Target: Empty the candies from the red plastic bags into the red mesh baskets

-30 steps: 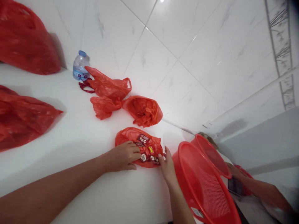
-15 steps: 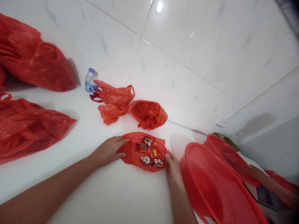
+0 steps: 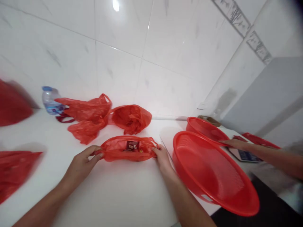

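Between my two hands a red plastic bag (image 3: 113,156) stands on the white table, its mouth stretched wide sideways. Inside it lies a small dark-red packet (image 3: 133,145) with light print; other contents are mostly hidden behind the front of the bag. My left hand (image 3: 85,160) pinches the bag's left end between thumb and fingers. At the opposite end, my right hand (image 3: 162,157) grips the rim with closed fingers. Just behind it sit another open red bag (image 3: 142,118) and a crumpled red bag (image 3: 88,108).
Close by on the right stands a large red plastic basket (image 3: 199,164), with a second red basket (image 3: 205,127) behind it. A co-worker's hand (image 3: 233,143) reaches there from the right. A water bottle (image 3: 50,102) stands by the tiled wall; a full red bag (image 3: 14,105) is far left.
Both hands have taken hold of the bag's ends and drawn its mouth into a long narrow opening, so fewer packets show. The view has swung to the right.
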`<action>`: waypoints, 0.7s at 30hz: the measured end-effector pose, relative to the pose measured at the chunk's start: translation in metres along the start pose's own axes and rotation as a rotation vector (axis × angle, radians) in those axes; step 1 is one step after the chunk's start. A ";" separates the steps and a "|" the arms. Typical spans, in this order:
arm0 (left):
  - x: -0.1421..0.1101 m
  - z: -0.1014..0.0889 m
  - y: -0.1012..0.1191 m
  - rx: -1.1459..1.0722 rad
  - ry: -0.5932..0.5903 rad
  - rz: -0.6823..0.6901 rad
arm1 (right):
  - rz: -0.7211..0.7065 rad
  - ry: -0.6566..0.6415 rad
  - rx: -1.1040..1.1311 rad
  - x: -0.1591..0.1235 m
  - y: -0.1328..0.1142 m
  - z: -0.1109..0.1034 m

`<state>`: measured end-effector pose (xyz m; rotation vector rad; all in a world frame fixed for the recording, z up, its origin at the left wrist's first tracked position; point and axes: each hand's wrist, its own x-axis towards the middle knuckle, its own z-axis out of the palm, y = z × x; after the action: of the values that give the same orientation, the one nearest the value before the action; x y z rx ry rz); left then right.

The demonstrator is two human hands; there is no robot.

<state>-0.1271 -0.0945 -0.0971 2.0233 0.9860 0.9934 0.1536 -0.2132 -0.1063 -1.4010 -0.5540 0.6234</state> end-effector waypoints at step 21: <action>0.051 -0.066 0.109 -0.913 0.362 0.029 | -0.552 -0.172 0.338 -0.054 -0.151 0.020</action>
<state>-0.1247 -0.0907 0.0400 1.1202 0.5024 1.5074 0.1118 -0.2456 0.0467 -0.8269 -0.8879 0.3661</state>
